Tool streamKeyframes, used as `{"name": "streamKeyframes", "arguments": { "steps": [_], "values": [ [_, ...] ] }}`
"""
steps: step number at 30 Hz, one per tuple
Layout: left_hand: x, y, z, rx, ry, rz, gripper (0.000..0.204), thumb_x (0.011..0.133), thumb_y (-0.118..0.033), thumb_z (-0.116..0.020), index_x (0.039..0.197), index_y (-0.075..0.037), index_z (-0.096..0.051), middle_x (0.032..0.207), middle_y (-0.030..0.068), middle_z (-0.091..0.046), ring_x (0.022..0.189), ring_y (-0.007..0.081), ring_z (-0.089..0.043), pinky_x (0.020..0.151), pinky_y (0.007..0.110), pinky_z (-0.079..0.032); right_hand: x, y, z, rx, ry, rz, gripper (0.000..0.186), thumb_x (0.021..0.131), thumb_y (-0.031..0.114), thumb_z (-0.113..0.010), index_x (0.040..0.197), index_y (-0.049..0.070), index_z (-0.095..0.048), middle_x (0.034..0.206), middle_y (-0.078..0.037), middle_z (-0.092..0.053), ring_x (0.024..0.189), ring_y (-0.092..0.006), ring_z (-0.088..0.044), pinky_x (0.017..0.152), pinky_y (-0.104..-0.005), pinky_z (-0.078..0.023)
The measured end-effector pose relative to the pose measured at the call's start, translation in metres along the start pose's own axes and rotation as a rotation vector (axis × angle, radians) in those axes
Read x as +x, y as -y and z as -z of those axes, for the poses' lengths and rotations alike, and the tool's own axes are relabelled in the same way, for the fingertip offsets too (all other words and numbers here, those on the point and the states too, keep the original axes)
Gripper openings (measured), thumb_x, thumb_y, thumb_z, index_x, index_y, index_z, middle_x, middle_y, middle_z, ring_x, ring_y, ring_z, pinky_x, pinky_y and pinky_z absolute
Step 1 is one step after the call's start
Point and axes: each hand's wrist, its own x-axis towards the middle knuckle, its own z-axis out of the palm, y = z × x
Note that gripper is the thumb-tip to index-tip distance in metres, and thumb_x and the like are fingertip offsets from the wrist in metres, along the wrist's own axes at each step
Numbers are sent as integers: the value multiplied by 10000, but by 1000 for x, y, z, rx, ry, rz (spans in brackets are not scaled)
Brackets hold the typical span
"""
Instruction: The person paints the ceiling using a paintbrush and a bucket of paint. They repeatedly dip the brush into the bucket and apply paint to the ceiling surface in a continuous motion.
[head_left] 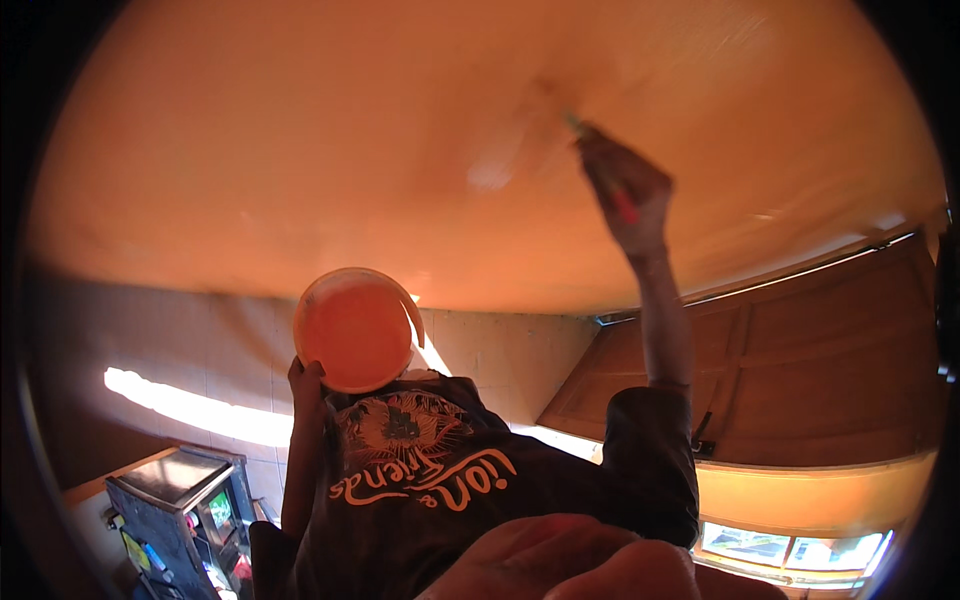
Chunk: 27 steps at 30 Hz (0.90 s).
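Observation:
My left hand grips the lower left rim of a round orange basin, which is tilted so its orange inside shows. The basin sits in front of my dark printed T-shirt. My right arm reaches up to the broad orange wall. In my right hand, closed and a little blurred, is a slim handled tool with green and red parts. It looks like a paintbrush, but its tip is smeared against the wall. A shiny pale patch shows on the wall left of this hand.
A brown panelled wooden door stands at the right, with a bright window beyond it. At the lower left is a dark cabinet holding several small things. Strips of sunlight cross the tiled floor.

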Motion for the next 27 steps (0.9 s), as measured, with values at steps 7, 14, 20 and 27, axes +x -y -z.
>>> {"name": "streamKeyframes", "arguments": {
  "steps": [7,14,20,27],
  "values": [
    [-1,11,-9,-38,-23,25,430,673,-45,-525,1090,55,-547,965,132,-620,814,240,-640,712,339,-539,51,2,43,-426,-308,299,246,718,9,-667,952,66,-720,1114,-162,-677,1030,-294,-670,825,-350,-577],
    [-10,10,5,1,7,-55,451,667,-51,-536,1105,58,-548,990,141,-624,818,250,-650,704,357,-551,-112,-1,-97,-191,193,44,241,715,70,-662,953,89,-690,1118,-135,-672,1055,-287,-655,819,-369,-570],
    [7,16,22,4,77,-41,418,681,-9,-523,1094,48,-559,966,124,-637,818,232,-651,718,346,-547,-130,-18,-95,129,321,-308,129,883,116,-620,987,89,-691,1013,-83,-706,893,-265,-679,788,-364,-544],
    [12,3,14,49,98,21,497,654,7,-523,1148,63,-532,1023,164,-630,865,294,-671,725,381,-582,-14,-27,71,-196,-47,-66,196,858,94,-599,1027,95,-698,1071,-91,-704,958,-279,-680,790,-345,-558]
  ]
}}
